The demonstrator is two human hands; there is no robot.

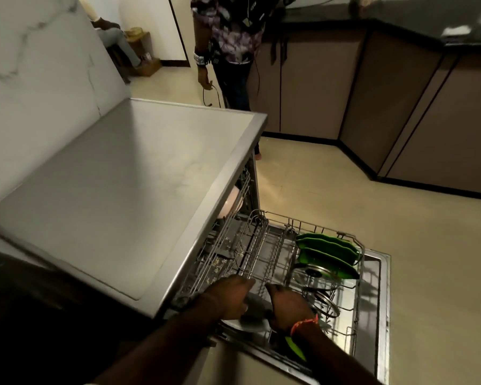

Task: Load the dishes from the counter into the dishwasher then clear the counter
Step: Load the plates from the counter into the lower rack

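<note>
Two hands work low at the near end of the pulled-out lower rack (303,262) of the dishwasher. Left hand (228,298) and right hand (288,305) are curled on opposite sides of a pale plate (252,325) w/ a dark grey item above it, between the hands; exact hold on each is partly hidden, but both hands appear closed on the dish, not spread. Right wrist carries an orange thread band (303,325).

Rack contents: green plates (328,251) stood on edge at the far right corner, steel lids (314,273) just nearer, one more green piece (296,348) under the right forearm. A pale bowl (232,201) shows in the upper rack under the counter (117,190) lip. Dishwasher door (381,301) lies flat open.

Judgement on the step: plate is being seated in the near tines. To do well: tilt plate on edge, feed rim between two tine rows, face toward rack centre, keep it apart from the lids so spray reaches both. Lower w/ both hands until the rim bottoms out, then let go one hand at a time. Check it doesn't lean on the green piece beside it.

A second person (228,37) stands beyond the counter, cable in hand.

Writing/brands: none legible on dishwasher, plates or cabinets; patterned wrist strap on the second person too small to read.
</note>
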